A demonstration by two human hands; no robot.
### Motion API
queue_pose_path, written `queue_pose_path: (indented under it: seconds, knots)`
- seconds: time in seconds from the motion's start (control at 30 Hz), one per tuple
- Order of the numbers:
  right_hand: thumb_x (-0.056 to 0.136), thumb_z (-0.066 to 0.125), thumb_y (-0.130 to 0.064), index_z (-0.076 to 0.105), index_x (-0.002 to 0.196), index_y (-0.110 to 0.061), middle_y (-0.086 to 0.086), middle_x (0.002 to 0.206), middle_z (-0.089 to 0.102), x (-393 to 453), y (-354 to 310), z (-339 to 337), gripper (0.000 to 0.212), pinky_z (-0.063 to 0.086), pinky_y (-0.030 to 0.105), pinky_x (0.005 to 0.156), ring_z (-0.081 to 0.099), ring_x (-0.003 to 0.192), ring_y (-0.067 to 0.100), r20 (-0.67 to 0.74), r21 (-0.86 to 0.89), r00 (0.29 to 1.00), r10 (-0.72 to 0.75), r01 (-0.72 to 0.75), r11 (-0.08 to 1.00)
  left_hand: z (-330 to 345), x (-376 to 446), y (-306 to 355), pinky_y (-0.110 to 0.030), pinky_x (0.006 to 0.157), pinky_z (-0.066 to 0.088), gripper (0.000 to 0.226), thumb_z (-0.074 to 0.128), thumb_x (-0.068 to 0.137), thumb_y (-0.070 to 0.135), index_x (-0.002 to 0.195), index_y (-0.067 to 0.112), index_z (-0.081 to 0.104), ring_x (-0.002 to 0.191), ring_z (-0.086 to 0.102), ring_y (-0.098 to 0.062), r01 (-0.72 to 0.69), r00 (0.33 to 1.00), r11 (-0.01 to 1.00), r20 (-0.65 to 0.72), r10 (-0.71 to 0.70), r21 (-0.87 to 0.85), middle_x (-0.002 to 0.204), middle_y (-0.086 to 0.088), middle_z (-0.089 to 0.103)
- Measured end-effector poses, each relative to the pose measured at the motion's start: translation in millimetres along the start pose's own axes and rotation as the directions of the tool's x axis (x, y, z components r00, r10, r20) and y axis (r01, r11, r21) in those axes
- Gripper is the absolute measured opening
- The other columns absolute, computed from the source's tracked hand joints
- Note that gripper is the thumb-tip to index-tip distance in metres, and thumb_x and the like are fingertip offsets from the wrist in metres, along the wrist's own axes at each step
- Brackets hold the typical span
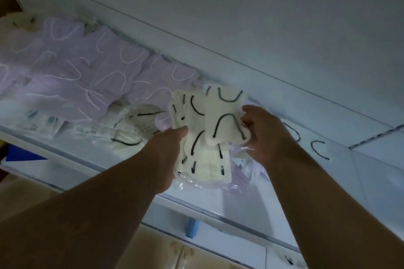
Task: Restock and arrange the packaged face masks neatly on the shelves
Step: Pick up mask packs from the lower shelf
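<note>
The white shelf is already partly stocked: lilac mask packs cover its left stretch, cream ones lie beside them. Still to place is the cream pack bundle, held over the shelf's middle, left hand gripping its side, right hand pinching 1 pack's edge

head view, tilted upward, close to shelf at arm's reach.
</note>
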State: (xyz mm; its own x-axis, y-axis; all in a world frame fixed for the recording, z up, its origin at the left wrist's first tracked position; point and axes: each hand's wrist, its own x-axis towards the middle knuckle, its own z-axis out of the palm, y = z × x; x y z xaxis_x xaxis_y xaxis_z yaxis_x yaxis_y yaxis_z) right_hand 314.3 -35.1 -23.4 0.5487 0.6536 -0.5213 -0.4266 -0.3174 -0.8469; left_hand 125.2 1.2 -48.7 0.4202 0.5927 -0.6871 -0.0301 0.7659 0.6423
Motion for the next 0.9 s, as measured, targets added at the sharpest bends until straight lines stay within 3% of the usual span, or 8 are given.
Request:
queue_pose_path:
  seconds: [0.13, 0.23, 0.33, 0.4, 0.5, 0.6, 0.73, 0.9]
  knots:
    - [0.082, 0.079, -0.027, 0.058, 0.089, -0.019, -0.001, 0.075, 0.059, -37.4, 34.5, 1.9, 0.024, 0.045, 0.027, 0.055, 0.055, 0.062, 0.015, -0.028, -0.444, 0.996, -0.081, 0.06, 0.894, 5.7, 0.7, -5.1, -0.047, 0.103, 0.049, 0.025, 0.06, 0.099, 0.019, 0.124, 0.024, 0.064, 0.109, 0.067, -0.027, -0.058, 0.998, 0.998, 0.017, 0.058, 0.023, 0.114, -0.004, 0.073]
    - [0.077, 0.082, -0.036, 0.051, 0.112, -0.028, -0.005, 0.103, 0.063, -51.5, 51.1, 2.0, 0.047, 0.056, 0.03, 0.072, 0.065, 0.088, 0.014, -0.104, -0.595, 0.971, -0.214, 0.111, 0.796, 10.2, -3.5, -15.9, -0.055, 0.094, 0.054, 0.031, 0.064, 0.094, 0.007, 0.118, 0.026, 0.064, 0.102, 0.068, -0.035, -0.128, 0.992, 0.958, 0.027, 0.125, 0.256, 0.106, -0.01, 0.074]
    - [0.089, 0.068, -0.041, 0.055, 0.116, -0.026, -0.006, 0.106, 0.062, -49.9, 56.9, -23.6, 0.033, 0.043, 0.023, 0.08, 0.061, 0.097, 0.013, -0.188, -0.726, 0.883, -0.431, 0.17, 0.666, 14.8, -9.5, -24.1, -0.04, 0.08, 0.056, 0.027, 0.065, 0.093, 0.005, 0.109, 0.026, 0.063, 0.089, 0.067, -0.03, -0.176, 0.982, 0.92, 0.003, 0.187, 0.351, 0.097, -0.009, 0.071]
    - [0.093, 0.061, -0.039, 0.056, 0.124, -0.023, 0.002, 0.127, 0.055, -36.9, 61.9, -56.9, 0.035, 0.04, 0.027, 0.092, 0.054, 0.117, 0.022, -0.231, -0.853, 0.812, -0.536, 0.096, 0.512, 18.4, -13.1, -28.6, -0.042, 0.08, 0.056, 0.026, 0.066, 0.092, 0.005, 0.105, 0.027, 0.063, 0.089, 0.066, -0.03, -0.2, 0.976, 0.901, 0.002, 0.216, 0.385, 0.098, -0.008, 0.07]
    - [0.094, 0.054, -0.049, 0.032, 0.149, -0.022, 0.009, 0.156, 0.031, -23.4, 75.0, -103.0, 0.064, 0.034, 0.045, 0.113, 0.033, 0.142, 0.031, -0.227, -0.946, 0.91, -0.348, -0.122, 0.299, 28.1, -15.8, -39.3, -0.04, 0.077, 0.056, 0.028, 0.067, 0.091, 0.004, 0.104, 0.028, 0.063, 0.094, 0.067, -0.029, -0.19, 0.978, 0.905, -0.002, 0.206, 0.379, 0.103, -0.007, 0.071]
    - [0.094, 0.055, -0.046, 0.03, 0.148, -0.02, 0.009, 0.147, 0.041, -17.6, 79.8, -129.7, 0.065, 0.038, 0.046, 0.107, 0.039, 0.134, 0.032, -0.191, -0.968, 0.935, -0.3, -0.128, 0.218, 39.5, -13.4, -51.1, -0.035, 0.07, 0.053, 0.029, 0.067, 0.091, 0.006, 0.11, 0.026, 0.063, 0.09, 0.066, -0.025, -0.202, 0.974, 0.895, -0.016, 0.227, 0.397, 0.101, -0.004, 0.07]
    - [0.091, 0.053, -0.018, 0.046, 0.139, -0.014, 0.013, 0.131, 0.052, -15.1, 72.5, -143.1, 0.048, 0.042, 0.039, 0.1, 0.045, 0.122, 0.032, -0.153, -0.967, 0.916, -0.371, -0.062, 0.247, 54.9, -14.1, -60.9, -0.044, 0.074, 0.054, 0.022, 0.068, 0.09, 0.01, 0.096, 0.028, 0.058, 0.084, 0.062, -0.027, -0.222, 0.962, 0.865, -0.045, 0.27, 0.451, 0.095, -0.006, 0.067]
    - [0.086, 0.049, -0.008, 0.057, 0.093, -0.015, 0.004, 0.085, 0.06, -20.0, 44.5, -159.5, 0.012, 0.039, 0.026, 0.054, 0.056, 0.071, 0.021, -0.288, -0.777, 0.898, -0.333, -0.015, 0.63, 76.3, -17.4, -69.4, -0.039, 0.071, 0.051, 0.032, 0.07, 0.089, 0.016, 0.113, 0.029, 0.055, 0.087, 0.06, -0.027, -0.235, 0.947, 0.869, -0.1, 0.307, 0.436, 0.098, -0.004, 0.063]
